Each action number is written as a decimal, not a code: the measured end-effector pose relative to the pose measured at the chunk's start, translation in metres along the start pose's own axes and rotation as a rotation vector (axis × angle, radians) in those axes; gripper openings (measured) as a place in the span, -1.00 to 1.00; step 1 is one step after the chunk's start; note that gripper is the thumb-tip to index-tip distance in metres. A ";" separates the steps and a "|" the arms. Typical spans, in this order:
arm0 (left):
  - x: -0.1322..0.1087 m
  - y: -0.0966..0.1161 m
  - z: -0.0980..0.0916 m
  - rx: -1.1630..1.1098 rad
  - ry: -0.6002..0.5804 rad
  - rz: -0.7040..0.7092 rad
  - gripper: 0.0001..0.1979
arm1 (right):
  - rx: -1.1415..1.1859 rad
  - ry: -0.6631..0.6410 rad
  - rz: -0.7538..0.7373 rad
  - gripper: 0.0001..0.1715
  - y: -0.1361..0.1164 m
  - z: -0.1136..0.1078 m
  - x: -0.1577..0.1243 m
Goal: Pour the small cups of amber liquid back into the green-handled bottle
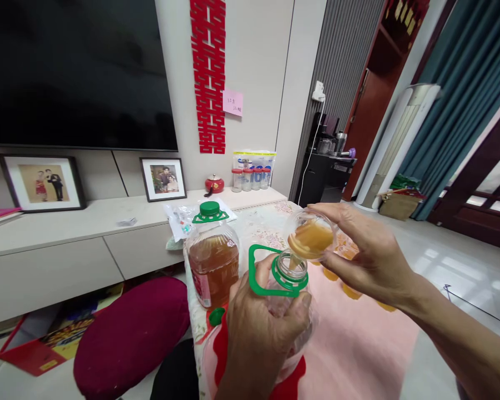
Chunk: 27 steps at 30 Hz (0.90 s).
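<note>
Head view. Pouring step, judged to be under way. The right hand (370,255), its grip closed round a small clear cup (310,236) of amber liquid, tips it at the mouth of the open bottle (290,269). The left hand (262,328) clasps that bottle's shoulder, over the tabletop (358,339). A capped bottle (213,266) stands just behind, with a loose green cap (216,315) below it. The next move calls for a steady tilt, with the rim kept over the mouth.

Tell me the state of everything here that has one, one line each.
Clear plastic bottle with green handle ring: uncapped, upright, gripped by left hand.
Small clear cup: tilted, pouring amber liquid, held by right hand.
Second clear plastic bottle with green cap: capped, partly full.
Loose green cap: off, lying on table.
</note>
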<state>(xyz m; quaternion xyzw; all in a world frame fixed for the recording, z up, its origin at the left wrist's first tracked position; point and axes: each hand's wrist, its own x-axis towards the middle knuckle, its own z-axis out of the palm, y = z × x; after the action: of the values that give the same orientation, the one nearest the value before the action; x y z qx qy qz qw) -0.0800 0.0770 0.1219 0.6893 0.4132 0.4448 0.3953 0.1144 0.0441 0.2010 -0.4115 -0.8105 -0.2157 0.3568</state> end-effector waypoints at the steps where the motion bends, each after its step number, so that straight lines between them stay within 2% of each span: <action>1: 0.000 0.001 -0.001 -0.002 0.001 -0.004 -0.51 | 0.001 0.000 -0.005 -0.42 0.000 -0.001 0.000; 10: 0.002 -0.007 0.007 0.025 0.063 0.087 -0.56 | -0.052 -0.006 -0.098 -0.45 -0.002 -0.004 0.005; 20: 0.001 -0.005 0.003 -0.008 0.022 0.051 -0.48 | -0.120 -0.014 -0.173 -0.50 -0.003 -0.006 0.009; 27: 0.002 -0.007 0.005 0.003 0.045 0.073 -0.54 | -0.188 -0.015 -0.244 -0.57 -0.008 -0.006 0.015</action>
<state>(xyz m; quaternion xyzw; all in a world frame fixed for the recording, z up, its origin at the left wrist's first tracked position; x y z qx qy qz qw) -0.0764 0.0805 0.1148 0.6943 0.3973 0.4738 0.3682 0.1040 0.0437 0.2161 -0.3433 -0.8332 -0.3293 0.2819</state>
